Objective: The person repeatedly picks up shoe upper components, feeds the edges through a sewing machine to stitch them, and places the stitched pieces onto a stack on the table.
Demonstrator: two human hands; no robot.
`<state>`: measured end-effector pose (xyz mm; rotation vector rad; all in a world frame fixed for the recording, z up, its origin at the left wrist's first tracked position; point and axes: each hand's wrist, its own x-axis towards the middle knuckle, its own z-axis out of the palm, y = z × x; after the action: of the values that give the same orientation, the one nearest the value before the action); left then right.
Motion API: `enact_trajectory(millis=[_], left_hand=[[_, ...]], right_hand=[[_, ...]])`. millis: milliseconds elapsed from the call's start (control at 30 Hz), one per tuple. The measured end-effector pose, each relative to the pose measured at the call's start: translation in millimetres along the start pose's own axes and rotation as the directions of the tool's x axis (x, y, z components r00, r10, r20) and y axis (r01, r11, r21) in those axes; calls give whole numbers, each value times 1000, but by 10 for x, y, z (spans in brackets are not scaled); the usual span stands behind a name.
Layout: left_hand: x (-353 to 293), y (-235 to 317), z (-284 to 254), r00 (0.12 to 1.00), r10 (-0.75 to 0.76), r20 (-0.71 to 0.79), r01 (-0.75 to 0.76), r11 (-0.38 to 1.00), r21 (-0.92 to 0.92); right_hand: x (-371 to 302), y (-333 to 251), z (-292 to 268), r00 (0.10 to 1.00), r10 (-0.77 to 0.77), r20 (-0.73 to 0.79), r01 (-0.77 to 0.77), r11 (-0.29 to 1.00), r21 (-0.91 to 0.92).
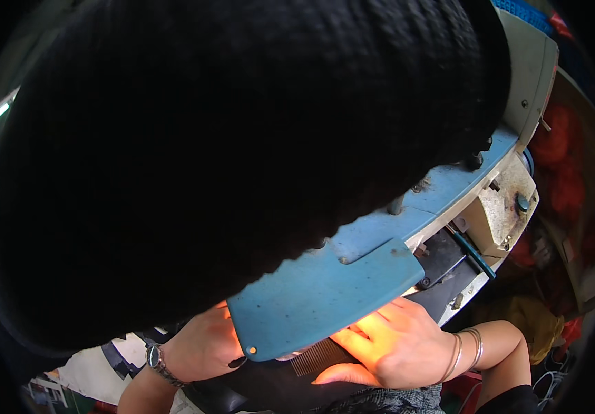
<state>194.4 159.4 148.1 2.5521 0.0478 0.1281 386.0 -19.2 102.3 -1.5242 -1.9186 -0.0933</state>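
the left hand [208, 348], with a silver metal watch [154, 356] at its wrist, is at the left end of a flat blue plate with rounded corners [325, 303]. its fingers run behind the plate and the dark shape above, so i cannot tell whether they are open, closed or gripping anything. the right hand [397, 341], with thin metal bangles [475, 348] on its wrist, is at the plate's lower edge toward the right; its thumb points left, parted from the bent fingers, whose tips are partly hidden, and i cannot tell whether they grip anything. orange light falls on both hands.

a brown, comb-like ridged strip [315, 357] shows between the hands, just below the plate's edge and near the right thumb, over a smooth black surface [270, 386]. the plate is at the front of a blue and off-white machine [442, 190], with a teal rod [473, 255] on its right. a large black, ribbed-looking shape [242, 138] covers much of the upper view.
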Motion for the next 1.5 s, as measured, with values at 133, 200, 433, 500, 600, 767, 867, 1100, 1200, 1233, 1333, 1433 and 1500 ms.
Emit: enact_trajectory(millis=[133,200,433,500,600,767,867,1100,1200,1233,1333,1433,1500], left_hand=[[8,12,-41,993,116,7,-115,985,130],[3,32,-34,995,96,-2,-95,990,108],[-12,21,3,999,12,34,-17,990,138],[-16,39,4,998,10,57,-19,988,154],[-20,47,16,997,29,76,-44,979,201],[-48,105,53,996,13,85,-38,951,308],[-51,156,61,995,40,87,-70,924,375],[-50,341,180,997,-83,8,78,960,270],[-19,473,223,991,-130,-26,132,954,270],[-20,507,253,983,-180,-31,182,952,247],[-53,503,446,981,-114,-157,164,920,357],[-40,574,577,966,-90,-242,196,867,458],[-28,670,629,955,-112,-274,240,835,494]], right_hand=[[-9,-2,-26,1000,-1,17,1,1000,9],[-6,-8,-37,1000,7,28,-8,1000,17],[0,-19,-45,998,12,57,-13,1000,23],[1,-31,-56,996,21,87,-23,999,24],[1,-32,-57,996,23,81,-24,1000,16],[6,-22,-64,996,27,86,-28,999,17],[7,-24,-64,996,31,80,-33,999,16],[-1,-40,-91,995,38,95,-39,999,4],[-5,-37,-97,994,43,96,-44,999,9],[-8,-37,-99,994,46,101,-48,999,16],[-12,-3,-51,998,40,57,-41,999,15],[-5,0,-48,999,31,12,-31,999,9],[3,-13,-47,999,26,19,-26,1000,12]])
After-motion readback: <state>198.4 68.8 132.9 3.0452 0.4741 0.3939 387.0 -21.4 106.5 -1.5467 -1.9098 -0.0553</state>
